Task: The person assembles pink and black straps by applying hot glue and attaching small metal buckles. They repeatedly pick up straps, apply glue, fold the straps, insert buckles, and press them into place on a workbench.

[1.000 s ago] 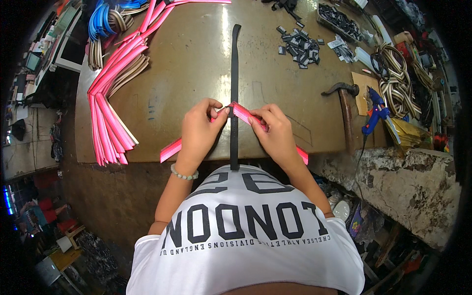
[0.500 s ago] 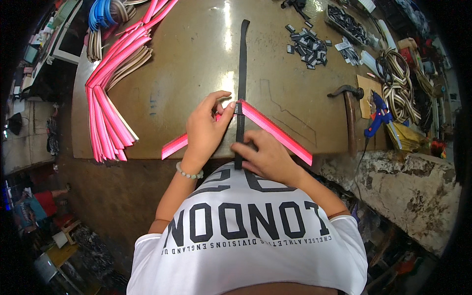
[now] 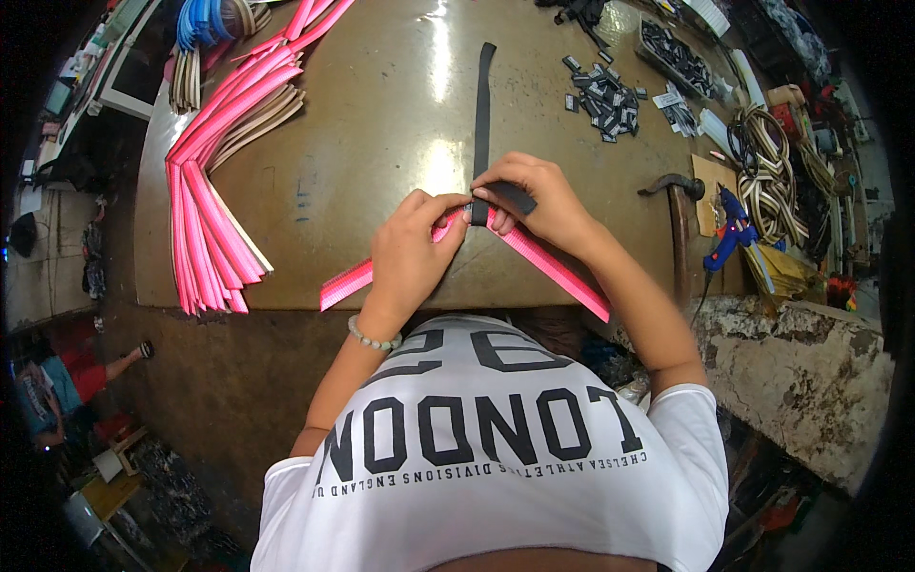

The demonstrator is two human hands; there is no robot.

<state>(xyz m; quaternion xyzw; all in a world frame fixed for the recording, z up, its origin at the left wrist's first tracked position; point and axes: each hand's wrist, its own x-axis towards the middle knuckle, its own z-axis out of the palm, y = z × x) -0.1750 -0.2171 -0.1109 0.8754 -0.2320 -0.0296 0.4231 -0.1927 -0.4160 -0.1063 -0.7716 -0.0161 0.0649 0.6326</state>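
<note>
Snugly, pink strip [image 3: 548, 266] pinched inside left grip [image 3: 412, 235], black strap [image 3: 482, 124] pinched inside right grip [image 3: 543, 198].

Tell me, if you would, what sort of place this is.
Probably a small workshop for strap or webbing goods: a bundle of pink strips lies on the worktable, with a hammer and what looks like a blue glue gun toward the right.

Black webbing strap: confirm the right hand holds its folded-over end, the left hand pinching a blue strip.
Wrong colour: the head view shows the left hand pinching a pink strip; the right hand holds the black webbing strap's folded-over end.
</note>
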